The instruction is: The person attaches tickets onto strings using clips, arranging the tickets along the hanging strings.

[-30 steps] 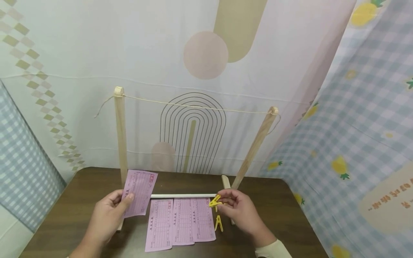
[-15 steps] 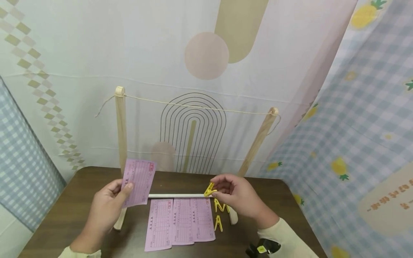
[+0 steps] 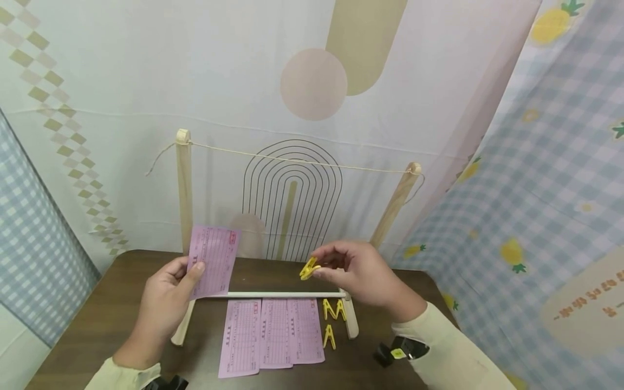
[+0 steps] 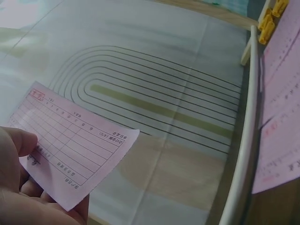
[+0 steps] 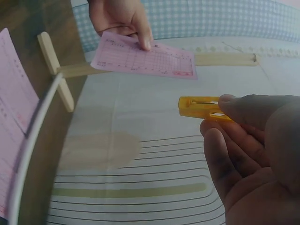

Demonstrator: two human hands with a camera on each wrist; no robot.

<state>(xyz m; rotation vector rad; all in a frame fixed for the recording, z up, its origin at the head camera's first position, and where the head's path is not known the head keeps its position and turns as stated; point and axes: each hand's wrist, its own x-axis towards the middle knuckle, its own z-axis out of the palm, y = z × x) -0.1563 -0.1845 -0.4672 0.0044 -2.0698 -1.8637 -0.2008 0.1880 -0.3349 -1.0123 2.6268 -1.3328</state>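
Observation:
My left hand (image 3: 168, 292) pinches a pink printed slip (image 3: 214, 260) by its left edge, thumb across the front, in front of the left post. In the left wrist view the thumb presses on the same slip (image 4: 70, 145). Between thumb and fingertips my right hand (image 3: 358, 271) holds a yellow clothespin (image 3: 309, 268) above the white crossbar (image 3: 278, 295). The right wrist view shows that clothespin (image 5: 201, 108) from close by, its handles between thumb and finger. A thin string (image 3: 292, 160) runs between the tops of two wooden posts, above both hands.
Three overlapping pink slips (image 3: 273, 336) lie on the brown table (image 3: 385, 363). Three more yellow clothespins (image 3: 329, 337) lie to their right. The left wooden post (image 3: 184, 189) and right wooden post (image 3: 394, 203) stand on wooden feet. A patterned cloth (image 3: 312, 81) hangs behind.
My right hand has lifted the clothespin up and to the left, away from the others on the table. The left hand has raised its pink slip.

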